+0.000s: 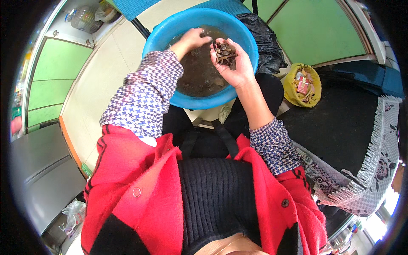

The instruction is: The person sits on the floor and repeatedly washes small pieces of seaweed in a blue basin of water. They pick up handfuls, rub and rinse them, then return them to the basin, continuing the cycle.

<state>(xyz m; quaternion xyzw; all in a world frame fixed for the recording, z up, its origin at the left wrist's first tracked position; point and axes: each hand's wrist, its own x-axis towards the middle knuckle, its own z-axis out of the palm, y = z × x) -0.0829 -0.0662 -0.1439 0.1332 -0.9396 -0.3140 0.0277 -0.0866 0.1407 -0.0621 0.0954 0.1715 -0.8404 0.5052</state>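
Note:
A round blue plastic basin [178, 101] of murky brown water stands before me. My right hand [234, 65] is palm up over its right side, cupped around a heap of small wet dark brown pieces [225, 54] whose kind I cannot tell. To its left, my left hand [195, 39] reaches over the water, palm down, its fingers bent towards the heap. The fingertips are partly hidden, and whether they pinch anything is unclear. More dark bits show in the water.
A black plastic bag [266, 44] lies against the basin's right side. Further right stands a yellow-lined waste bin [288, 87] with scraps and a red packet. A black surface with a fringed patterned cloth [381, 159] is at the right. Green cabinet doors [52, 73] and a grey appliance [47, 172] stand left.

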